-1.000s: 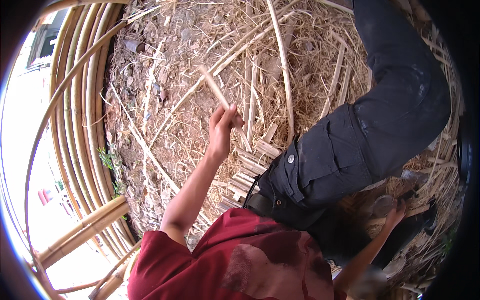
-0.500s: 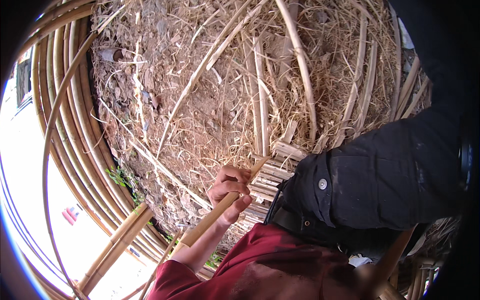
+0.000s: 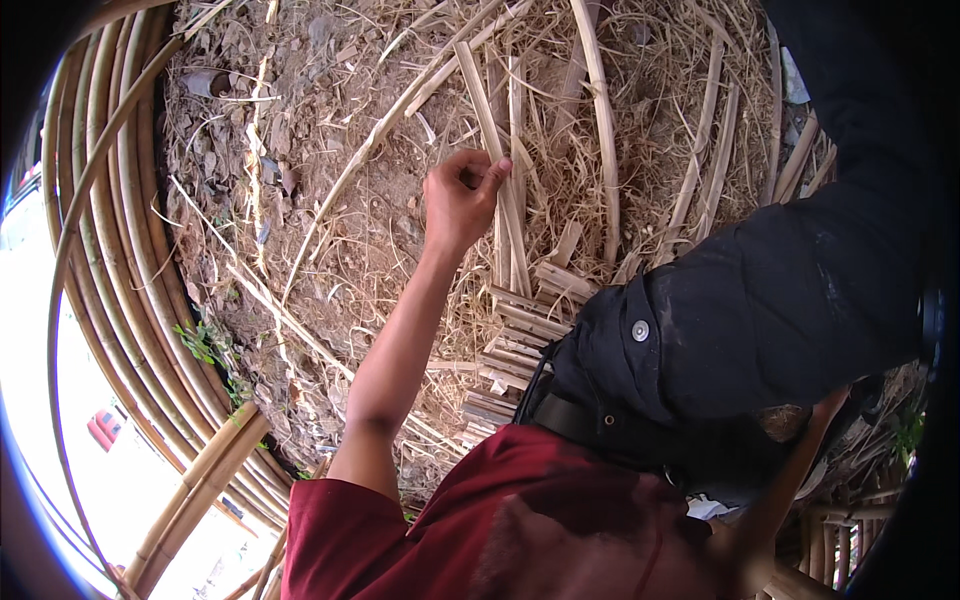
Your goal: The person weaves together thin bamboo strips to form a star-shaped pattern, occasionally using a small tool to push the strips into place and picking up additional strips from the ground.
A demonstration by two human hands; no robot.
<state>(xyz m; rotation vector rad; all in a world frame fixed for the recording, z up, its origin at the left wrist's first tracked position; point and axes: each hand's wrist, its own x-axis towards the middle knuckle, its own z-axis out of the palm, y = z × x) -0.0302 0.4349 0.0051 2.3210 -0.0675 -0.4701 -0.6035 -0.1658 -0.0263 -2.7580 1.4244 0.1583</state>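
My left arm reaches forward over the ground. Its hand [image 3: 462,200] is closed, with the fingers curled and the thumb lying over a flat, pale bamboo strip [image 3: 512,235]. The strip slants beside other strips on the ground, its near end close to a row of split bamboo pieces [image 3: 520,325]. How firmly the fingers grip it is partly hidden. My right forearm [image 3: 790,490] shows at the lower right, and its hand is hidden behind my black-trousered leg [image 3: 740,310].
Long bamboo poles [image 3: 130,200] run along the left side, with a thick bamboo post [image 3: 190,490] across them. Dry shavings and loose strips [image 3: 605,130] litter the brown soil. Green leaves [image 3: 205,345] grow by the poles. A bamboo frame [image 3: 830,545] stands lower right.
My left hand has moved forward, away from my body. The bamboo strip it held near my lap is no longer there; a strip now lies under the thumb among those on the ground.
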